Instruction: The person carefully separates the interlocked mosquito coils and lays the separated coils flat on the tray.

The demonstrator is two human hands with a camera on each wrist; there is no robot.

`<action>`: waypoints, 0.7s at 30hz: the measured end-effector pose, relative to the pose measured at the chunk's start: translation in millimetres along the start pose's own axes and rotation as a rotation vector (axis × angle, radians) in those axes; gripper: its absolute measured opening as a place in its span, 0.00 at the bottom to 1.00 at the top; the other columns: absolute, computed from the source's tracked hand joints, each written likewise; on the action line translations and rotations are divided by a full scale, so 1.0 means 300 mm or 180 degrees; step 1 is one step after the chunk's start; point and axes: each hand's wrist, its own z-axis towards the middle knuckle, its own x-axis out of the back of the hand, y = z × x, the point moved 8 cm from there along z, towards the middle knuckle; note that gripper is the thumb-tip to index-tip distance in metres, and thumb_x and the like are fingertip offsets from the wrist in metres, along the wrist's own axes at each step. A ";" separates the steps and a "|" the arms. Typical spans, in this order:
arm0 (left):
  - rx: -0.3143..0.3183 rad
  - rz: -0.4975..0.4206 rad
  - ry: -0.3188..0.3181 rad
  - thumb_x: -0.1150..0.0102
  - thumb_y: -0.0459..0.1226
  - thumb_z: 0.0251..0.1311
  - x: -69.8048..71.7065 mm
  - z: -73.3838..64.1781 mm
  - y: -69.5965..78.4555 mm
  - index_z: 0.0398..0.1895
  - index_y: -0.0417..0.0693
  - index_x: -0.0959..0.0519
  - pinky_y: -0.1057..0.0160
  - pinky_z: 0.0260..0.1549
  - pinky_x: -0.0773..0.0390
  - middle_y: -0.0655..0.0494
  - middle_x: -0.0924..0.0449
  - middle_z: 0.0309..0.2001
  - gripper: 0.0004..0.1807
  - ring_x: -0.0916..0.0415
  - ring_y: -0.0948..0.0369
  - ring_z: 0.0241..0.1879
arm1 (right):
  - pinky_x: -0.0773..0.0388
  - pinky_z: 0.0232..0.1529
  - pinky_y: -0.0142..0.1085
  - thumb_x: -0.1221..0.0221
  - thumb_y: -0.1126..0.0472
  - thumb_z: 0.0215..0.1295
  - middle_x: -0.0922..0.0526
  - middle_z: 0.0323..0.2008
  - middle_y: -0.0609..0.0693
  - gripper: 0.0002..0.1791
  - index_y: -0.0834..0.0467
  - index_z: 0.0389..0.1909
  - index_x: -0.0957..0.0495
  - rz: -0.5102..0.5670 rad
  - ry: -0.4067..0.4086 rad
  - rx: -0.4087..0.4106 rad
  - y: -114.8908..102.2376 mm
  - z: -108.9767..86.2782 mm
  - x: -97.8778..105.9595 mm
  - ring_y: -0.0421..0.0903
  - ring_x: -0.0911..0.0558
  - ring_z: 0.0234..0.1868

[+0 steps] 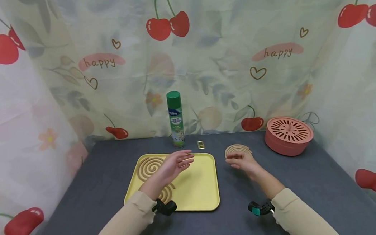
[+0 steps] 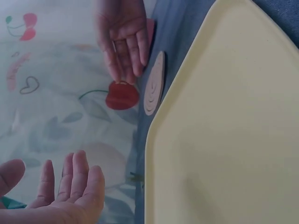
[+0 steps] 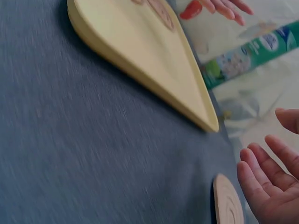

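Note:
My left hand (image 1: 173, 166) hovers over the yellow tray (image 1: 200, 188), fingers extended to the right and nothing in them. Two brown mosquito coils lie on the tray's left side: the rear coil (image 1: 144, 168) shows partly beside the hand, and the front coil (image 1: 165, 193) is mostly hidden under the forearm. To the right of the tray, my right hand (image 1: 244, 162) is held over another mosquito coil (image 1: 238, 148) on the table, overlapping its front edge in the head view. In the right wrist view its fingers (image 3: 266, 170) are loosely bent and empty, with the coil (image 3: 227, 203) below them.
A green spray can (image 1: 176, 120) stands upright behind the tray. Near it lies a small gold-coloured piece (image 1: 200, 144). At the back right sits a round pink box with a slotted lid (image 1: 288, 136). A patterned curtain (image 1: 204, 69) closes off the back and sides of the dark table (image 1: 92, 195).

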 end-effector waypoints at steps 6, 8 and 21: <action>0.0144 0.0028 -0.0056 0.64 0.35 0.70 -0.031 0.075 -0.034 0.67 0.34 0.41 0.49 0.68 0.45 0.36 0.42 0.67 0.24 0.44 0.44 0.68 | 0.23 0.40 0.31 0.43 0.61 0.63 0.24 0.51 0.55 0.23 0.69 0.57 0.30 -0.0055 0.0215 -0.0063 0.017 0.011 0.082 0.31 0.26 0.29; 0.0191 0.0038 -0.0023 0.64 0.35 0.70 -0.040 0.099 -0.046 0.67 0.35 0.41 0.49 0.68 0.44 0.36 0.41 0.67 0.24 0.43 0.45 0.67 | 0.23 0.41 0.31 0.43 0.60 0.64 0.26 0.55 0.58 0.24 0.69 0.57 0.30 -0.0090 0.0241 -0.0088 0.025 0.012 0.101 0.31 0.26 0.29; 0.0206 0.0146 -0.0042 0.64 0.36 0.71 -0.159 0.224 -0.065 0.66 0.35 0.39 0.50 0.68 0.43 0.34 0.41 0.67 0.23 0.42 0.44 0.67 | 0.23 0.53 0.40 0.45 0.57 0.66 0.30 0.59 0.64 0.25 0.68 0.59 0.31 -0.0467 0.0658 -0.0204 0.098 0.037 0.238 0.34 0.24 0.41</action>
